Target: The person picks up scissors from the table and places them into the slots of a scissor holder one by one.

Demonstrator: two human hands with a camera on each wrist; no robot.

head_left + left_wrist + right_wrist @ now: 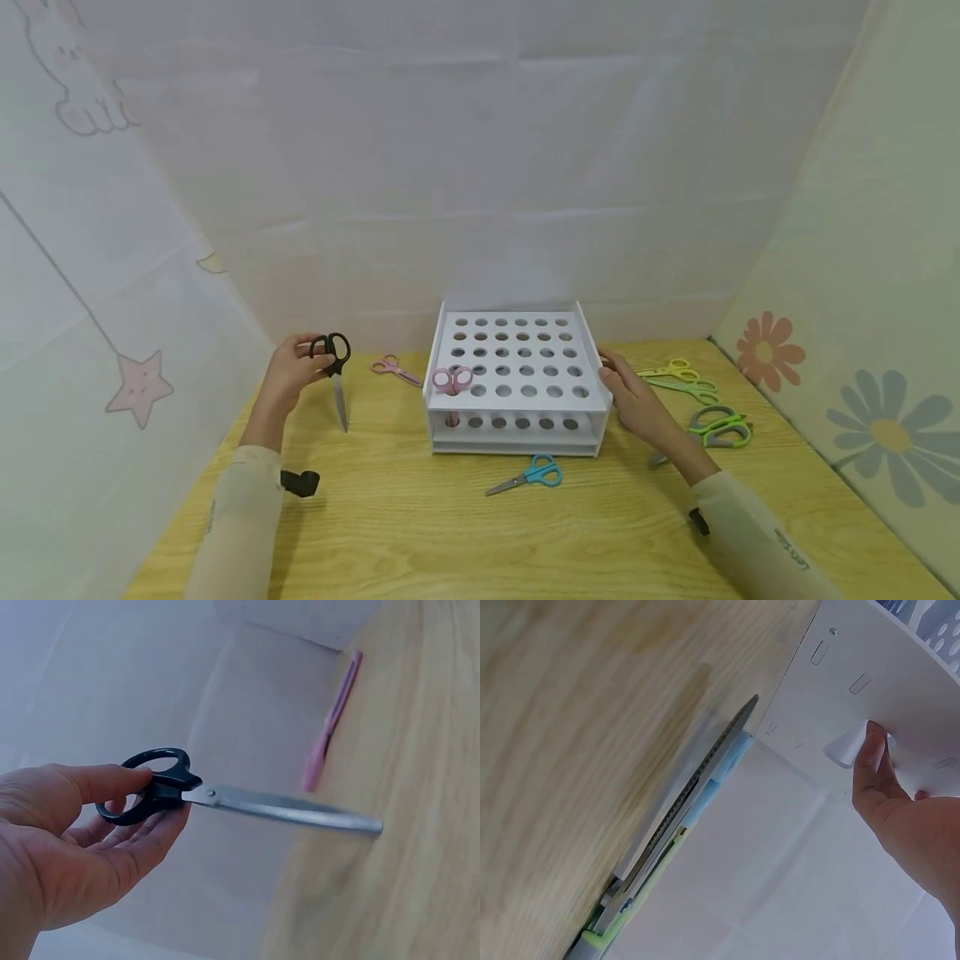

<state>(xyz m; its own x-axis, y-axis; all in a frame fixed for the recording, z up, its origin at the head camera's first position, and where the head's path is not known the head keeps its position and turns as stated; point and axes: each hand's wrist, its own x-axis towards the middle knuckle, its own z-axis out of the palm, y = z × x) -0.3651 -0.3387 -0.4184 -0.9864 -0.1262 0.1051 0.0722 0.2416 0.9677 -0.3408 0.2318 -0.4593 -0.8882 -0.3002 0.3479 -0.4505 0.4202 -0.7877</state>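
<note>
In the head view my left hand (288, 372) pinches black-handled scissors (335, 367) by the handles, blades closed and slanting down over the left side of the table. The left wrist view shows my thumb on the upper handle of these scissors (169, 784) and the fingers underneath. At the middle stands a white rack (517, 403) with rows of round holes. My right hand (641, 408) grips its right side, fingers hooked into a cutout in the side panel (810, 694). Pink scissors (452, 385) stand upright in a front-left hole, handles up.
More pink scissors (405, 375) lie left of the rack. Blue scissors (536, 473) lie before its front edge. To the right, yellow scissors (670, 370), light green scissors (686, 386) and large green-and-grey scissors (699, 430) lie by my right forearm. Printed cloth walls (480, 208) surround the table.
</note>
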